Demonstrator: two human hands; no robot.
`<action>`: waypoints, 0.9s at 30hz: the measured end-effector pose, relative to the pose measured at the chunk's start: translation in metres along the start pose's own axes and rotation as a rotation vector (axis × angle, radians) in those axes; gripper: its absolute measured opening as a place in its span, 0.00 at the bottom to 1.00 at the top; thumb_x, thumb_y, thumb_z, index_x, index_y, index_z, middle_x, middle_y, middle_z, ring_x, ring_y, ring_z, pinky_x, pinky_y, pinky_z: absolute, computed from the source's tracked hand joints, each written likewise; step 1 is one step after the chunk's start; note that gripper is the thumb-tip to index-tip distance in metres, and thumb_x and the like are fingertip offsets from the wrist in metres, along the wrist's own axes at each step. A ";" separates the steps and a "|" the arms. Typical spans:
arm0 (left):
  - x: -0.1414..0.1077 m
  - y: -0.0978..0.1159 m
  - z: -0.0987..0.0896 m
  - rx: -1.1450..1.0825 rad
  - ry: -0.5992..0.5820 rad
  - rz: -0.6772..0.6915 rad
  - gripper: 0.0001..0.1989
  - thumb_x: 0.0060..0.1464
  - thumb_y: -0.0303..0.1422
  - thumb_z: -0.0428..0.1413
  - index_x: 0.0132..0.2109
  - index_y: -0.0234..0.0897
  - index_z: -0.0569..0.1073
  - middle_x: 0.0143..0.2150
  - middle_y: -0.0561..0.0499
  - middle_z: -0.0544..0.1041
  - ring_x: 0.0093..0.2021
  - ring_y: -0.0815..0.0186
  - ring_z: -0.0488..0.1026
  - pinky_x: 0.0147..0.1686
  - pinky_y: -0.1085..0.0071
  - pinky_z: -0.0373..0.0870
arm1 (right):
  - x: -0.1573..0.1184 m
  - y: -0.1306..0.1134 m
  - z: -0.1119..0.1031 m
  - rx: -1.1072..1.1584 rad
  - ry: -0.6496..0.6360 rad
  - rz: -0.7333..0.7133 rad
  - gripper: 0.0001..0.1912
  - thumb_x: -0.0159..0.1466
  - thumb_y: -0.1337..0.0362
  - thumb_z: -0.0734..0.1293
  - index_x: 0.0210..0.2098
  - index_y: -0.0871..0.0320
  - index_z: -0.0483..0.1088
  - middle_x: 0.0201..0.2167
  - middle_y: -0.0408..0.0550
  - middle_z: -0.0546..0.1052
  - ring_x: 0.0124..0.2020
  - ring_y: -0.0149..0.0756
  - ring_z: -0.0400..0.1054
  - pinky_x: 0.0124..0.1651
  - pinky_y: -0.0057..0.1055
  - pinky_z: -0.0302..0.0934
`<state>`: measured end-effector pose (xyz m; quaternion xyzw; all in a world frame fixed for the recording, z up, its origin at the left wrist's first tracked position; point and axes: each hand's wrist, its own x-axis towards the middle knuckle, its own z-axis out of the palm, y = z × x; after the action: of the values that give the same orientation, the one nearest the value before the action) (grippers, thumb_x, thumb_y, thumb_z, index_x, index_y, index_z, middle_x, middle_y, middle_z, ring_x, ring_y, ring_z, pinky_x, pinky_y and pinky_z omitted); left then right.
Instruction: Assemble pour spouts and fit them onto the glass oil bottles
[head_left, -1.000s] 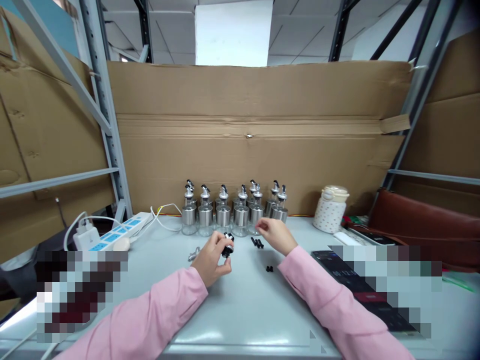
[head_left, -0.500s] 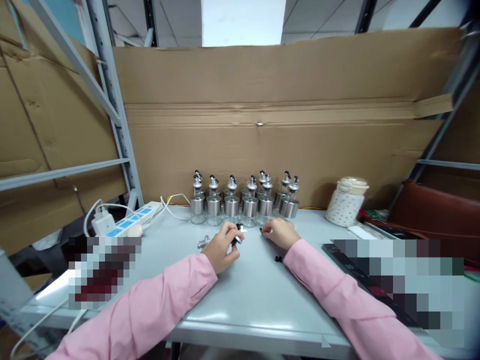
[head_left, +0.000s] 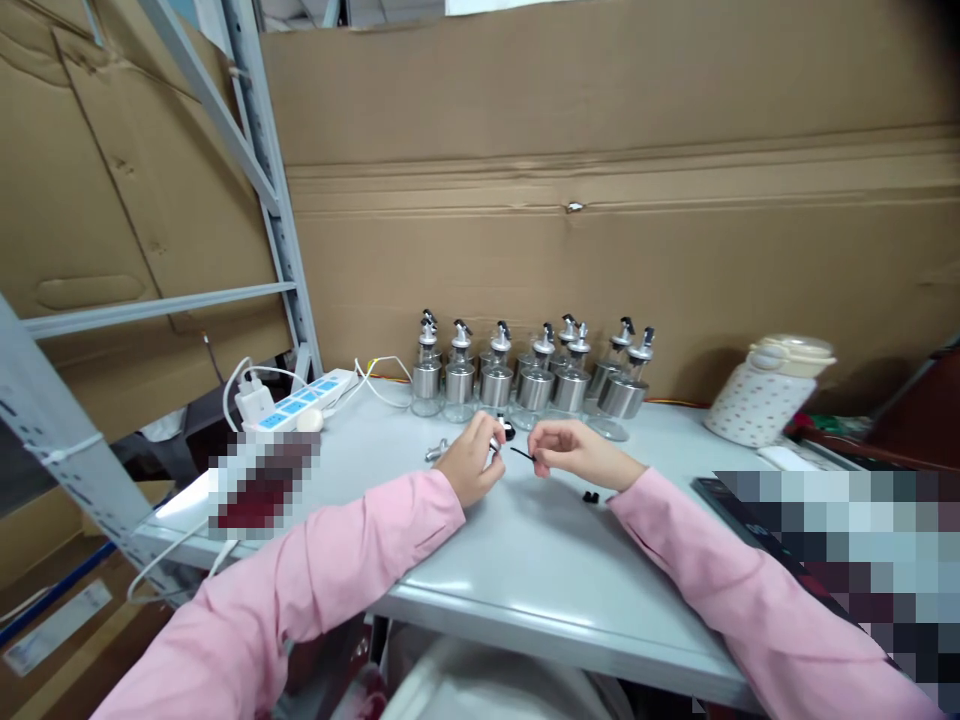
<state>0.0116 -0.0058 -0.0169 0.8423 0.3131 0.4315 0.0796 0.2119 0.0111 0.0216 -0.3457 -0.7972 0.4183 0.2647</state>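
My left hand (head_left: 471, 462) is closed around a small silver-and-black pourer spout (head_left: 495, 446), mostly hidden by the fingers. Facing it, my right hand (head_left: 576, 452) pinches a thin black stick (head_left: 522, 454) whose free end points toward the left hand, a small gap apart. Just behind the left fingers lies a black-and-white piece (head_left: 508, 430). A silver spout part (head_left: 436, 451) rests on the table left of that hand. Small black caps (head_left: 591, 497) lie below my right wrist. Beyond both hands stand several glass bottles with steel sleeves (head_left: 496, 384) and pourer tops.
A white power strip (head_left: 307, 398) with cables lies at the left of the grey table (head_left: 540, 570). On the right stand a dotted white flask (head_left: 765, 395) and a dark flat object (head_left: 720, 500), partly pixelated. Cardboard (head_left: 480, 250) walls off the back.
My right hand now holds the thin black stick out toward the left hand, and the hands are closer together. The view has tilted down and turned left.
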 end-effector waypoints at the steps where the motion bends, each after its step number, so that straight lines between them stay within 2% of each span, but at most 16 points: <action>1: 0.000 0.000 0.000 -0.002 -0.012 0.003 0.08 0.49 0.24 0.47 0.37 0.39 0.57 0.38 0.49 0.61 0.39 0.64 0.63 0.44 0.66 0.65 | -0.001 -0.002 0.002 0.056 -0.044 0.002 0.06 0.52 0.63 0.66 0.26 0.58 0.65 0.17 0.41 0.74 0.21 0.30 0.67 0.32 0.30 0.63; 5: 0.000 0.000 0.002 -0.007 -0.071 0.025 0.06 0.53 0.27 0.48 0.37 0.38 0.58 0.38 0.49 0.61 0.38 0.64 0.63 0.42 0.66 0.66 | -0.002 -0.008 0.002 0.145 -0.080 0.017 0.07 0.50 0.63 0.69 0.25 0.58 0.67 0.18 0.40 0.74 0.21 0.28 0.66 0.32 0.29 0.62; 16: 0.000 0.005 -0.001 -0.009 -0.190 0.119 0.05 0.53 0.24 0.48 0.34 0.38 0.60 0.35 0.49 0.65 0.39 0.64 0.66 0.42 0.69 0.66 | -0.001 -0.005 0.001 0.108 0.092 -0.013 0.11 0.48 0.59 0.71 0.28 0.59 0.70 0.20 0.41 0.73 0.24 0.29 0.66 0.32 0.30 0.62; 22: 0.001 0.006 -0.003 0.019 -0.212 0.110 0.05 0.55 0.26 0.48 0.32 0.39 0.60 0.34 0.50 0.66 0.38 0.65 0.67 0.40 0.70 0.66 | 0.000 -0.002 0.008 0.123 0.098 -0.027 0.17 0.48 0.53 0.73 0.29 0.59 0.70 0.24 0.42 0.75 0.26 0.30 0.68 0.35 0.31 0.64; 27: 0.001 0.008 -0.004 0.059 -0.194 0.078 0.05 0.54 0.26 0.49 0.31 0.38 0.60 0.33 0.51 0.66 0.34 0.67 0.66 0.38 0.71 0.65 | 0.001 0.001 0.009 0.175 0.061 0.000 0.21 0.48 0.50 0.73 0.33 0.60 0.70 0.29 0.46 0.78 0.32 0.34 0.72 0.42 0.35 0.65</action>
<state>0.0121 -0.0119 -0.0108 0.8937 0.2833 0.3412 0.0677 0.2052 0.0080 0.0167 -0.3337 -0.7491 0.4757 0.3181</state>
